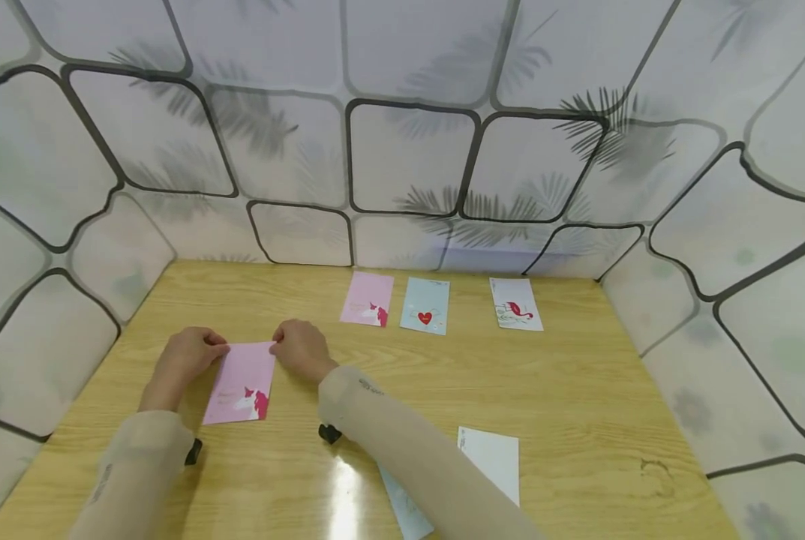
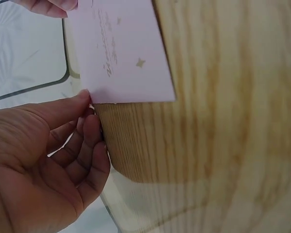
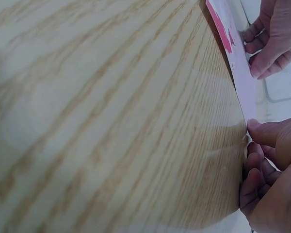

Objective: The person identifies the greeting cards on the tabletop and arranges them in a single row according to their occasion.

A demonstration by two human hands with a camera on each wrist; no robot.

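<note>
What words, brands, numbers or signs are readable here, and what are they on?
No text can be read with certainty; these are the marks that show:
Nearer pink card: gold script, too blurred to read.
Farther pink card: faint lettering, too small.
Left sleeve and right sleeve: dark lettering, too small.
Blue heart card, flamingo card and blank-looking white card: tiny marks near a corner, perhaps not even words.

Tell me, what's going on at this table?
A person's left hand and right hand pinch the two far corners of a pink unicorn card on the table. Along the far side lie a matching pink card, a blue heart card and a flamingo card. The right sleeve partly covers two nearer cards.
</note>
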